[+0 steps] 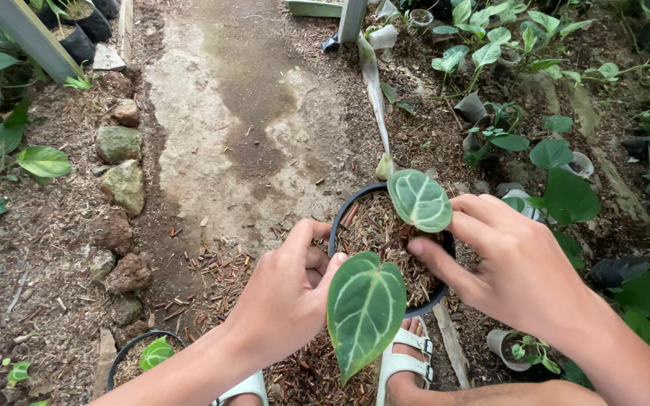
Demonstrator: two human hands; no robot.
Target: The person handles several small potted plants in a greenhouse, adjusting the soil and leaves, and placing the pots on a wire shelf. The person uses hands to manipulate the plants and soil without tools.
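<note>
The black pot (340, 218) sits low on the ground at centre, filled with bark chips and holding a plant with two heart-shaped, pale-veined leaves (365, 308). The left hand (287, 293) grips the pot's near rim, fingers curled. The right hand (517, 259) presses into the chips, fingers bent. A stone row (122, 184) borders the concrete path (242, 128); small potted seedlings (490, 120) crowd the right side.

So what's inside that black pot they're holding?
The black pot holds brown bark chips and a small plant with two pale-veined leaves. The stem base and roots are hidden by leaves, fingers and chips.
</note>
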